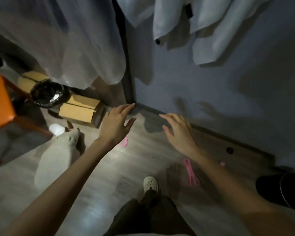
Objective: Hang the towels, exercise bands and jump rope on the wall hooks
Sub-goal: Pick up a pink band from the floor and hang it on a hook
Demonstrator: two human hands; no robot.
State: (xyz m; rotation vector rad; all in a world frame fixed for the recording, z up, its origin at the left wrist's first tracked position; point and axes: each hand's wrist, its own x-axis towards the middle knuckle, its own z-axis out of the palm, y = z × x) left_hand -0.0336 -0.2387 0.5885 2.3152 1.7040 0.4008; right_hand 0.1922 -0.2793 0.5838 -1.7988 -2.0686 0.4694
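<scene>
Pale towels (209, 33) hang against the blue-grey wall (211, 92) at about one o'clock in the view, their lower edges well above the floor. Another pale cloth (136, 11) hangs at twelve o'clock, beside the wall corner.

The pink jump rope (191, 174) lies loosely bunched on the wooden floor (140, 159) at five o'clock, just under the right forearm. A pink band (125, 143) lies on the floor near the centre, partly hidden behind the left wrist. A small blurred pink piece (222, 164) lies at four o'clock near the skirting.

Both hands reach out above the floor. The left hand (117, 123) sits just left of centre and its grip is spread, fingers straight and apart, holding nothing. The right hand (179, 132) sits just right of centre and its grip is also spread and holds nothing.

At six o'clock, a pale shoe (150, 183) shows below dark trousers (153, 213).

A white cat (56, 155) stands at eight o'clock. Cardboard boxes (80, 109) sit at nine to ten o'clock, touching a bin with a black liner (48, 94). An orange chair (0, 101) is at the far nine o'clock edge. A sheer curtain (66, 40) fills eleven o'clock. A black round object (283, 191) sits at four o'clock by the frame edge.
</scene>
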